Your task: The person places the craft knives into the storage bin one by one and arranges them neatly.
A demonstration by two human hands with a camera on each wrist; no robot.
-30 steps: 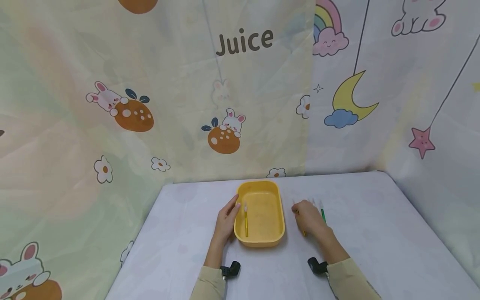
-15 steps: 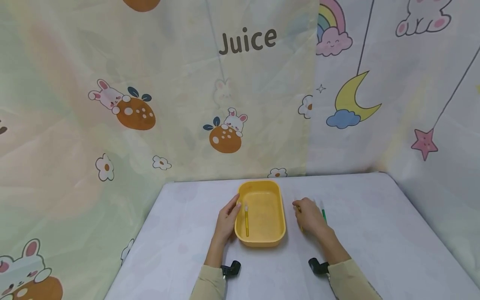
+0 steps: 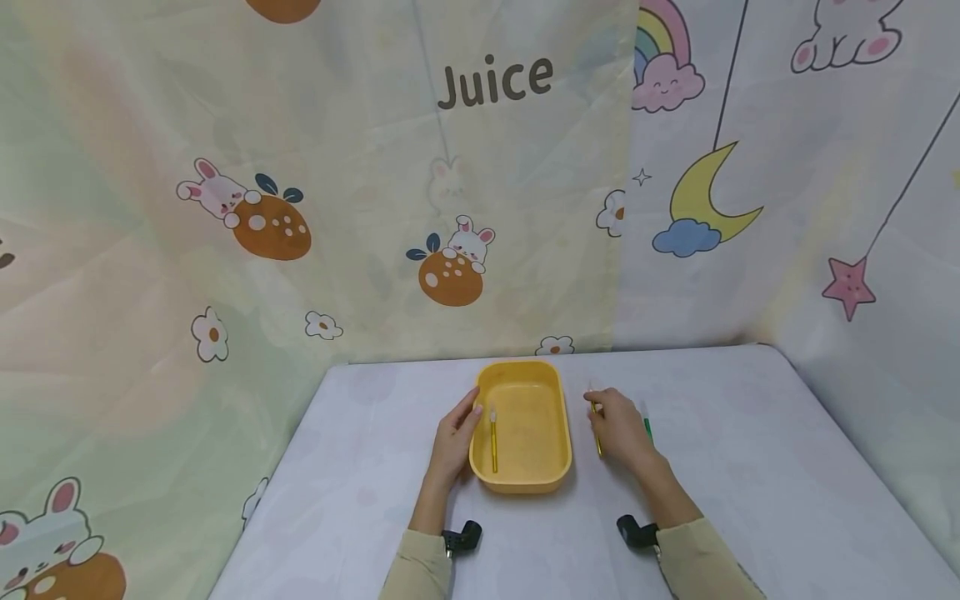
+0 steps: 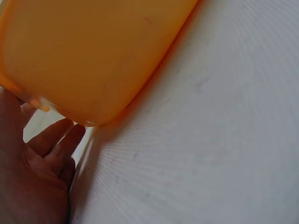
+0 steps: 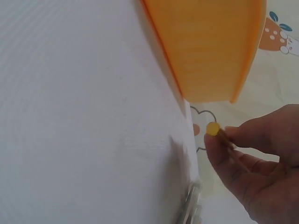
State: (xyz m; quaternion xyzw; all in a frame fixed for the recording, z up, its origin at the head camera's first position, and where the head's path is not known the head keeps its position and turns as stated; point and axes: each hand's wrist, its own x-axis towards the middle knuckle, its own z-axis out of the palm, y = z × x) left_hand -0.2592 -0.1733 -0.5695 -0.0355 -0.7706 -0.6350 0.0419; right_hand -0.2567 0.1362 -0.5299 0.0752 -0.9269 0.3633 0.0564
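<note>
My left hand [image 3: 452, 437] holds the left rim of a yellow plastic tray [image 3: 528, 487], fingers against its outer wall. Inside the tray, along its left side, lies a thin yellow pen-like stick [image 3: 493, 446] with a pale tip. To the right of the tray, my right hand [image 3: 618, 425] pinches a second yellow pen-like stick [image 3: 597, 437] between thumb and fingers. In the right wrist view the round yellow end of this stick [image 5: 213, 129] points toward the camera, above the table surface. Part of its shaft is hidden by the fingers.
A green pen-like stick [image 3: 648, 429] lies just right of my right hand, partly hidden by it. Clear, shiny tips [image 5: 189, 205] show low in the right wrist view. The white-covered table [image 3: 750, 467] meets a printed cloth backdrop [image 3: 360, 250] behind and at both sides.
My right hand has lifted slightly and moved a little away from me, with the yellow pen-like stick in its fingers. The left hand and the tray stay in place.
</note>
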